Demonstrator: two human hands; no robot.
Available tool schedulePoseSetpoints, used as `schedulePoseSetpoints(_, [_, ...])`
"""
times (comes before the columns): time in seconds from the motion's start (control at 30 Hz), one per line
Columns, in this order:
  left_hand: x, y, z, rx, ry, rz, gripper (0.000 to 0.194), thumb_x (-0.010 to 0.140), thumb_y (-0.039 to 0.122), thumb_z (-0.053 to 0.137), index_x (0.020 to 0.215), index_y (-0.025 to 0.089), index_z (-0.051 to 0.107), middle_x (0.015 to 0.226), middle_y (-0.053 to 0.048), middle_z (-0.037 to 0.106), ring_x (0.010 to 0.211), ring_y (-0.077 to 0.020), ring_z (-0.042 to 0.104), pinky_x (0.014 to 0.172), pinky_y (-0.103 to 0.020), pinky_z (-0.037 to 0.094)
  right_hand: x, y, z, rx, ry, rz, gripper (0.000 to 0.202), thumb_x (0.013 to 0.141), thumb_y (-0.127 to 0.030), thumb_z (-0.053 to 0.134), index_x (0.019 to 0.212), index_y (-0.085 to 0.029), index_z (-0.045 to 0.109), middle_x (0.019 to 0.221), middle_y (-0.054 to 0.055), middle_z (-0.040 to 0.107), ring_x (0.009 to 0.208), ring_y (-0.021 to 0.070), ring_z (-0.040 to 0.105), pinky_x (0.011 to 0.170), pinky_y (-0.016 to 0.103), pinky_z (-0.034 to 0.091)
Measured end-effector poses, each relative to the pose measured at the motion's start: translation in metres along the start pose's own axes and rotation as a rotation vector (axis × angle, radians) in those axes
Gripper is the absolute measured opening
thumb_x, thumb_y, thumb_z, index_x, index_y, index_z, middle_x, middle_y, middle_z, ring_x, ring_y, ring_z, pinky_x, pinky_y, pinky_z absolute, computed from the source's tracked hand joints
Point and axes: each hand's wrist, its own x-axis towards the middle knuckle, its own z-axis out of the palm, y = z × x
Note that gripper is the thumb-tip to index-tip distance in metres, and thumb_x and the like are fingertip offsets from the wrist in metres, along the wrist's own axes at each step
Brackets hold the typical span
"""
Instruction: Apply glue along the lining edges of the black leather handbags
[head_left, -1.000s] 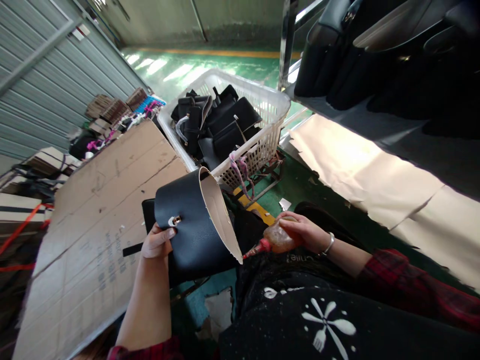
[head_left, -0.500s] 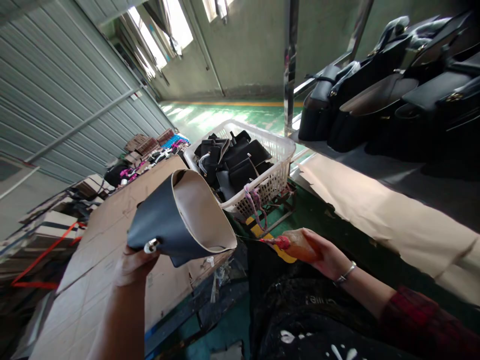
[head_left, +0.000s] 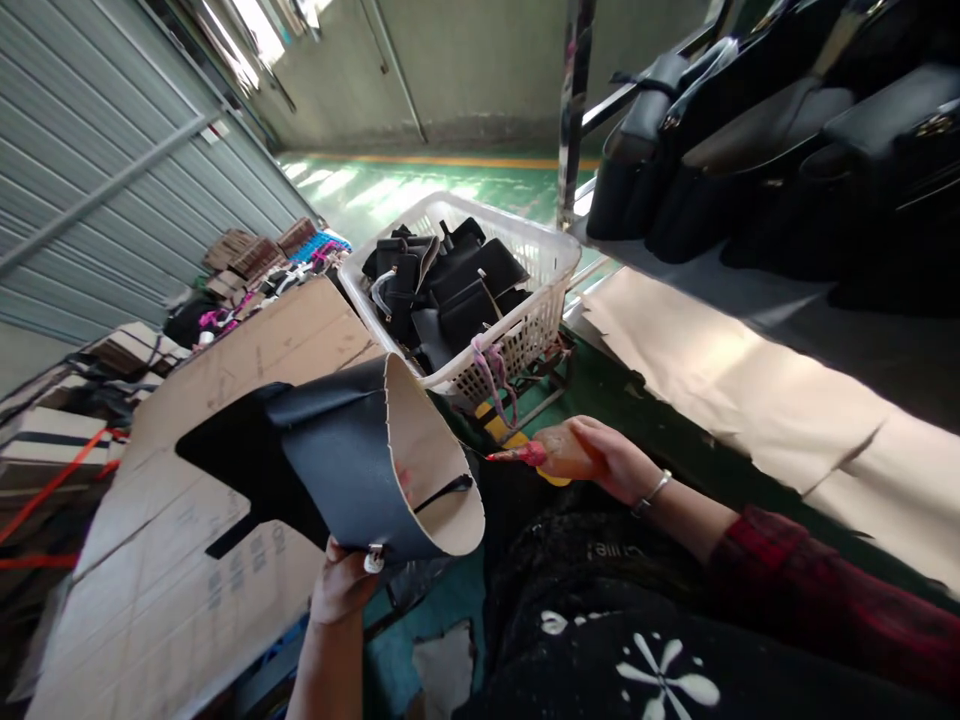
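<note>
My left hand [head_left: 345,585] grips the lower edge of a black bag body [head_left: 337,460], near a small metal clasp [head_left: 374,558]. The bag lies on its side in the air, its open mouth turned right and its beige lining showing, with a dark strap-like strip inside. A black flap with a narrow tab spreads out to the left. My right hand [head_left: 611,460] is wrapped round an orange bottle [head_left: 566,453] with a red nozzle. The nozzle points left at the bag's mouth, a little apart from its rim.
Beyond the bag a white plastic basket [head_left: 551,250] holds black bag pieces. A cardboard-covered table [head_left: 180,500] lies at left, with stacked pieces [head_left: 247,255] behind. At right, black bags [head_left: 705,170] sit on a rack above brown paper [head_left: 750,390].
The bag has turned and shifted right and down with my left hand, so its flap now shows at the left. My right hand and the bottle have moved slightly left and up.
</note>
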Motion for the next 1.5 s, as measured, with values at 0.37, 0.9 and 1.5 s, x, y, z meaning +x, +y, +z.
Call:
schedulePoseSetpoints(0.37, [0.019,-0.003,-0.019,-0.053,-0.301,0.041,0.024,0.065,0.041,0.081,0.058,0.022,0.069,0.143,-0.005,0.055,0.136,-0.0457,0.040,0.110,-0.067,0.027,0.056,-0.015,0.027,-0.051,0.011,-0.062,0.051,0.046,-0.051,0.091,0.076,-0.020,0.063,0.069,-0.001,0.064,0.064,0.0154,0.058,0.059,0.027,0.046])
schedulePoseSetpoints(0.9, [0.020,-0.011,-0.022,0.024,-0.403,0.094,0.022,0.072,0.037,0.075,0.061,0.019,0.071,0.145,-0.006,0.053,0.137,-0.0416,0.040,0.115,-0.063,0.018,0.055,0.000,0.012,-0.157,-0.073,0.119,0.044,0.053,-0.047,0.089,0.078,-0.019,0.065,0.074,0.001,0.068,0.067,0.0165,0.063,0.058,0.027,0.050])
schedulePoseSetpoints(1.5, [0.013,-0.022,-0.042,0.014,-0.379,-0.084,0.033,0.070,0.029,0.073,0.101,0.018,0.075,0.138,-0.018,0.057,0.137,-0.0437,0.038,0.115,-0.063,0.021,0.052,-0.002,0.016,-0.220,-0.016,-0.032,0.049,0.048,-0.054,0.087,0.073,-0.019,0.064,0.067,-0.001,0.064,0.062,0.0150,0.057,0.060,0.029,0.043])
